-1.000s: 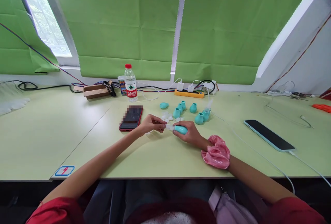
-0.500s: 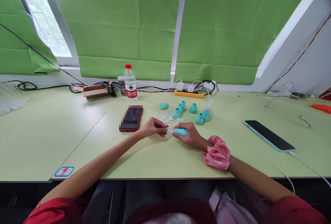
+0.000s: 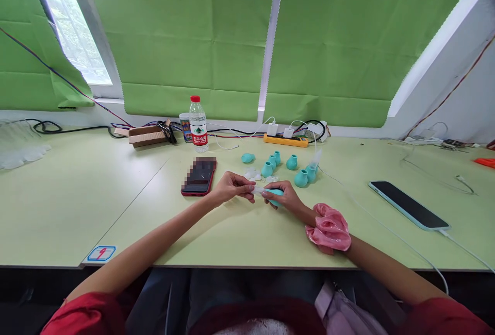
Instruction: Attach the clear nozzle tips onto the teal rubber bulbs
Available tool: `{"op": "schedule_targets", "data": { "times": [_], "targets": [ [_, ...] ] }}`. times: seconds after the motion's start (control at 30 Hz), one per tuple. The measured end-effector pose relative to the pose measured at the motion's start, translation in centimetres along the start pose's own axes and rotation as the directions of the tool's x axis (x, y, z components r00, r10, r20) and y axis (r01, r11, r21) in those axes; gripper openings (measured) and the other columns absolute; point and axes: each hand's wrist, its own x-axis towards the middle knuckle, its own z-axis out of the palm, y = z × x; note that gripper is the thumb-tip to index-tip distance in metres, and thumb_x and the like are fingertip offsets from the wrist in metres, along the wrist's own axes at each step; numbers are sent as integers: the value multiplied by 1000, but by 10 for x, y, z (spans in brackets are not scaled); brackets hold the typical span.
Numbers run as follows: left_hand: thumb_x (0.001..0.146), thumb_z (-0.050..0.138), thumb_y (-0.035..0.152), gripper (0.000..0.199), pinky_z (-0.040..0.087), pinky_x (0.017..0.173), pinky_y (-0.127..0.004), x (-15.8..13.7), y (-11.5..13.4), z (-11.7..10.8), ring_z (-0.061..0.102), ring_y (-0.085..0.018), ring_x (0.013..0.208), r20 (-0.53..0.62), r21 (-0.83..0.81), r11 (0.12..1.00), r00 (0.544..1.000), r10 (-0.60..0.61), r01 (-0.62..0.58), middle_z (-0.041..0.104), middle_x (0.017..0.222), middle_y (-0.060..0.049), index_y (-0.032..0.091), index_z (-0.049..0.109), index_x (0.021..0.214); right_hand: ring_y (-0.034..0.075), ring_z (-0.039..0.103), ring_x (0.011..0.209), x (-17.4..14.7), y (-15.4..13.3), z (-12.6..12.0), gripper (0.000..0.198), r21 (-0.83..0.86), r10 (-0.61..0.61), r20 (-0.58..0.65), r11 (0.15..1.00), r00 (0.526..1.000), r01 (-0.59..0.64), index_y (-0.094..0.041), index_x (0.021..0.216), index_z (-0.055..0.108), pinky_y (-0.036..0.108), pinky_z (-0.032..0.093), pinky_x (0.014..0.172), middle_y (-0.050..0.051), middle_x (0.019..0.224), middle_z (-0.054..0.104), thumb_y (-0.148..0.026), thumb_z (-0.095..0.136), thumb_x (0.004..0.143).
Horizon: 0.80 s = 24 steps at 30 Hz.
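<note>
Well inside the table's (image 3: 232,245) front edge, my left hand (image 3: 233,188) pinched a translucent nozzle (image 3: 258,189) at the turquoise bulb (image 3: 276,198) my right hand (image 3: 287,197) clasped, seating unconfirmed, and several open-necked bulbs (image 3: 266,170) lacked nozzles.

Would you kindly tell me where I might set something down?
The widest bare patch lies left of the red phone, before the cardboard box. Another lies between the teal bulbs and the right-hand phone, though a white cable crosses it. It's crowded around the left hand, right hand, bulbs and white pieces.
</note>
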Motion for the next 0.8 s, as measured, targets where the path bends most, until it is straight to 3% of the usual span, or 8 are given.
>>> {"op": "schedule_targets", "data": {
  "times": [0.17, 0.27, 0.4, 0.5, 0.57, 0.63, 0.7, 0.8],
  "targets": [
    [56, 69, 35, 38, 51, 61, -30, 1, 2, -1, 62, -18, 56, 27, 26, 1000, 1000, -6, 5, 64, 62, -8, 5, 62, 78, 6, 41, 34, 0, 2, 0, 26, -21, 2, 21, 1000, 1000, -2, -14, 67, 58, 19, 35, 33, -2, 50, 53, -40, 58, 64],
    [57, 68, 36, 42, 50, 60, -30, 2, 5, 1, 61, -17, 56, 23, 32, 999, 999, 38, -39, 63, 64, -8, 5, 61, 85, 9, 47, 40, 1, -1, 1, 26, -141, -111, -78, 985, 991, 100, -15, 70, 59, 22, 40, 39, 0, 56, 57, -40, 58, 64],
    [65, 60, 40, 51, 48, 58, -26, 2, 10, 3, 59, -14, 60, 16, 93, 988, 992, 121, -122, 63, 70, -7, 9, 52, 105, 17, 57, 69, 1, -10, -1, 21, -380, -400, -247, 878, 882, 292, -17, 75, 61, 29, 46, 66, 4, 76, 62, -35, 61, 63],
    [73, 48, 44, 46, 43, 50, -22, 1, 11, -1, 54, -10, 53, -19, 341, 922, 979, 201, -183, 61, 67, -7, 8, 55, 101, 17, 56, 73, 3, -12, -12, 19, -495, -507, -321, 810, 800, 315, -18, 78, 60, 30, 44, 70, 4, 77, 61, -32, 59, 65],
    [75, 44, 42, 39, 38, 48, -21, 1, 11, -6, 51, -10, 50, -29, 637, 743, 957, 289, -205, 59, 59, -6, 8, 61, 88, 16, 55, 72, 6, -9, -21, 19, -541, -524, -379, 794, 763, 277, -17, 78, 60, 30, 44, 68, 4, 77, 60, -32, 58, 67],
    [74, 44, 38, 34, 34, 48, -22, -1, 12, -10, 51, -12, 50, 11, 882, 437, 934, 356, -177, 58, 54, -6, 10, 64, 77, 16, 55, 71, 10, -4, -31, 19, -571, -521, -428, 789, 739, 226, -17, 78, 59, 29, 44, 66, 4, 76, 60, -33, 57, 68],
    [72, 44, 37, 32, 31, 48, -23, -3, 14, -12, 53, -15, 51, 67, 981, 149, 933, 353, -127, 59, 53, -7, 12, 65, 74, 16, 54, 72, 14, 2, -38, 19, -596, -521, -464, 782, 716, 183, -17, 77, 59, 29, 44, 66, 5, 75, 60, -34, 56, 68],
    [72, 41, 38, 35, 29, 47, -24, -4, 15, -13, 55, -18, 55, 86, 995, -74, 952, 294, -67, 62, 60, -9, 13, 64, 76, 17, 54, 71, 19, 10, -44, 21, -632, -532, -480, 761, 697, 146, -17, 75, 59, 29, 44, 66, 5, 76, 60, -35, 56, 67]
  ]
}}
